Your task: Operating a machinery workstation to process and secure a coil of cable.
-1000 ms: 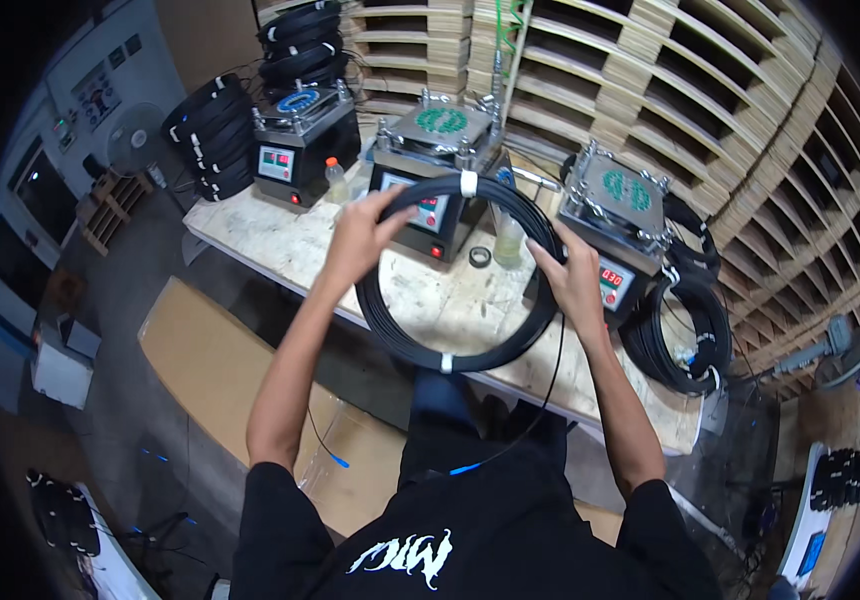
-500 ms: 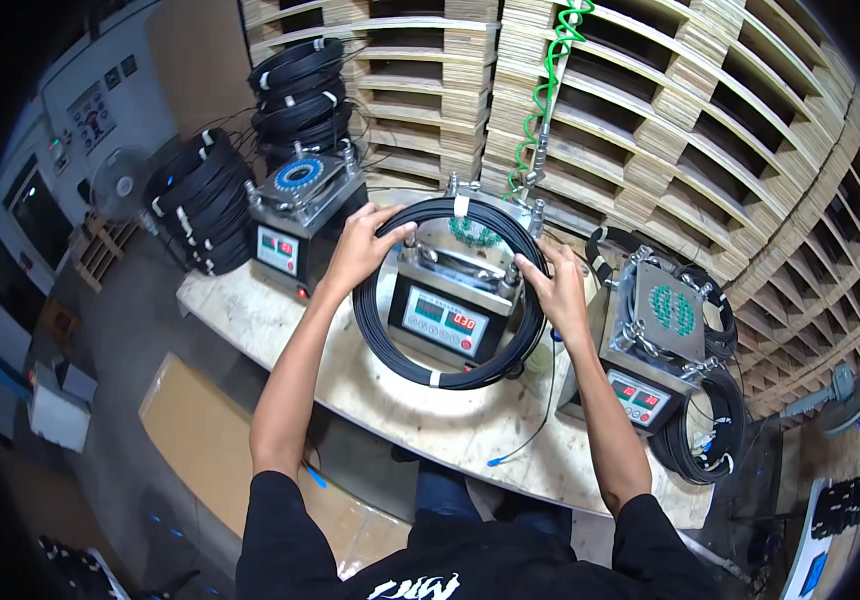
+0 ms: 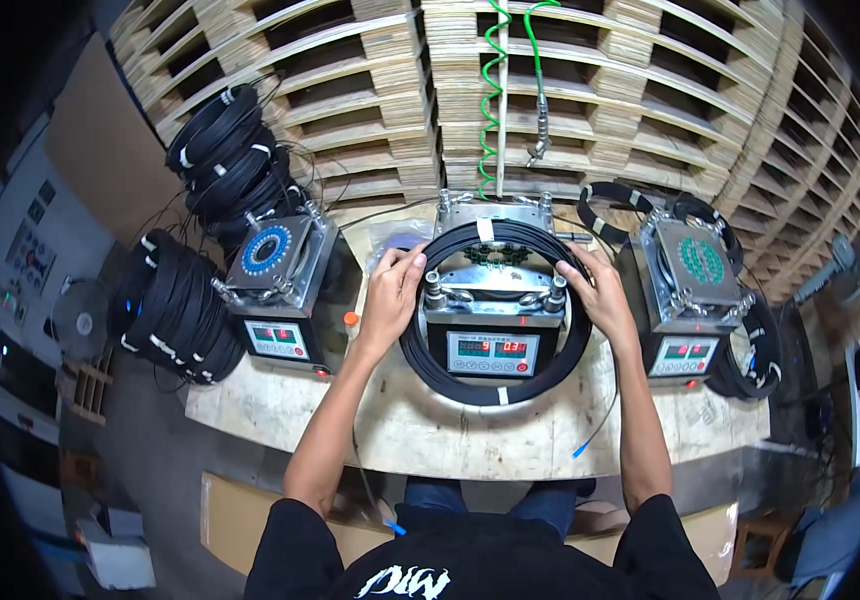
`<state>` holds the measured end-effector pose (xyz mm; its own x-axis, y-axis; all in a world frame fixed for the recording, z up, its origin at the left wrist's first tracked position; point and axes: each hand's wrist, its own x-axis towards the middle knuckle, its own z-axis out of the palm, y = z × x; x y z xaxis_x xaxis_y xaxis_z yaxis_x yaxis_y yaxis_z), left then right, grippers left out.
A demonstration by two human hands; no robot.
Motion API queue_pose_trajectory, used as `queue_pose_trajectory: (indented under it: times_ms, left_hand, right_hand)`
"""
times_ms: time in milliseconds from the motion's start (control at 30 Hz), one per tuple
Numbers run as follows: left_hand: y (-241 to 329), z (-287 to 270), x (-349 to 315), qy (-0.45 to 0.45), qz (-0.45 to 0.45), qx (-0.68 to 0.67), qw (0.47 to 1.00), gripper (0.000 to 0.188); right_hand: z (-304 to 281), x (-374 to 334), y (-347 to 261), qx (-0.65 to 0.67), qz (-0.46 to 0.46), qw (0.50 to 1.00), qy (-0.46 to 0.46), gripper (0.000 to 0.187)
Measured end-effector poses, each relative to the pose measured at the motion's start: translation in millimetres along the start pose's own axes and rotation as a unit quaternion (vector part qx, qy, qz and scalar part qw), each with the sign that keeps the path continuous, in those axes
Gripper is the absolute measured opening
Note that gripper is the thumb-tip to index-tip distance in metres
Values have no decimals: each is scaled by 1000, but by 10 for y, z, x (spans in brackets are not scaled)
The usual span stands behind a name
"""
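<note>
Both my hands hold a coil of thin black cable, tied with white bands, upright in front of the middle machine. My left hand grips its left side, thumb on the near face. On the opposite side, my right hand grips it the same way. Through the ring show the machine's metal top, dark green parts and a lit red and green display panel. One loose cable end with a blue connector hangs at the right; another blue tip dangles by my lap.
Similar machines stand on the wooden table: one with a blue ring at left, one with a green-studded plate at right. Stacked black coils lie far left. An air gun on a green hose hangs before wooden pallets.
My view has swung round, so the middle machine now faces me more squarely. Both hands keep their hold on the cable coil, which stays in front of that machine.
</note>
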<state>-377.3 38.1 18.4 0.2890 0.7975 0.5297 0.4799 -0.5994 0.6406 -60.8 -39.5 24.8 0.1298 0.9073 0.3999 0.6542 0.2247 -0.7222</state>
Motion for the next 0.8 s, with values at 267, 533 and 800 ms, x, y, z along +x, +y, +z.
queue_pose_trajectory:
  times_ms: [267,533,800]
  left_hand:
    - [-153,-260,-763,7,33,-1,999,49]
    - [-324,-519,-2619,-83,-57,29,994,20]
    - [219,-927,-2578,-184,253,282,907,15]
  right_hand:
    - [-17,-855,283,51,67,995,45,52]
    - [11,-2463,732,19,12,998,56,44]
    - [-142,-2619,-33,-249,-182,948,-85,15]
